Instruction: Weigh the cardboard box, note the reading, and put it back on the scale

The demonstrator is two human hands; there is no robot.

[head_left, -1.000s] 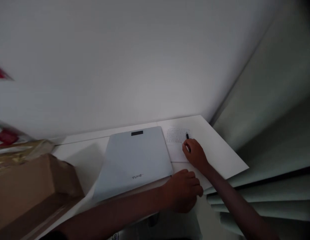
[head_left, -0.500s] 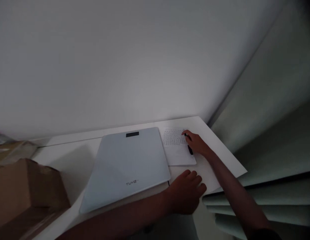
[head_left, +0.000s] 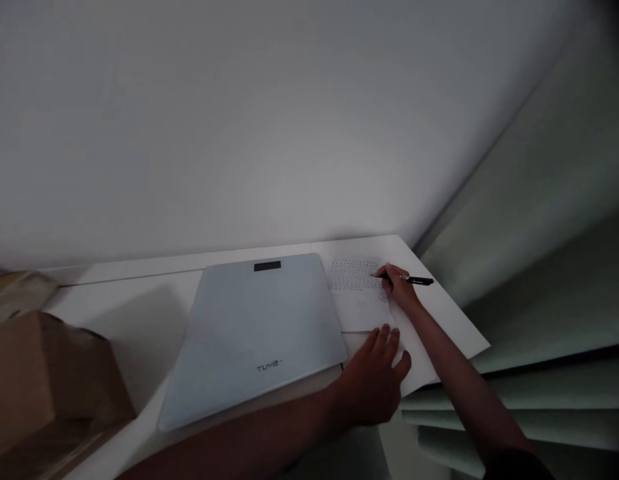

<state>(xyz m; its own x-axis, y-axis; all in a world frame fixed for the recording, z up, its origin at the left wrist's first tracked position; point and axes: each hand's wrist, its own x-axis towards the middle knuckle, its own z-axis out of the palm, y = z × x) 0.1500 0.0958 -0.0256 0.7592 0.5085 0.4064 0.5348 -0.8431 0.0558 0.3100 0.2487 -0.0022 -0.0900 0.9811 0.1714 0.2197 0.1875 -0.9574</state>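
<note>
A sheet of paper [head_left: 362, 310] with rows of small dark marks on its upper half lies on the white tabletop. My right hand [head_left: 396, 283] grips a black pen [head_left: 420, 281], its tip over the marked rows near the sheet's right side. Close to the paper's lower edge rests my left hand [head_left: 374, 380], fingers apart and holding nothing, fingertips at that edge. Left of the paper is a flat light-grey scale [head_left: 259, 320] with a dark display [head_left: 267, 265] at its far end.
A cardboard box [head_left: 49, 380] stands at the left, with a plastic-wrapped package [head_left: 19, 290] behind it. The table [head_left: 454, 327] meets a white wall at the back. Green-grey curtains [head_left: 554, 267] hang along the right.
The pen has turned in my right hand, from lying along the paper's edge to a writing grip. My left hand has moved up to the paper with its fingers stretched out further.
</note>
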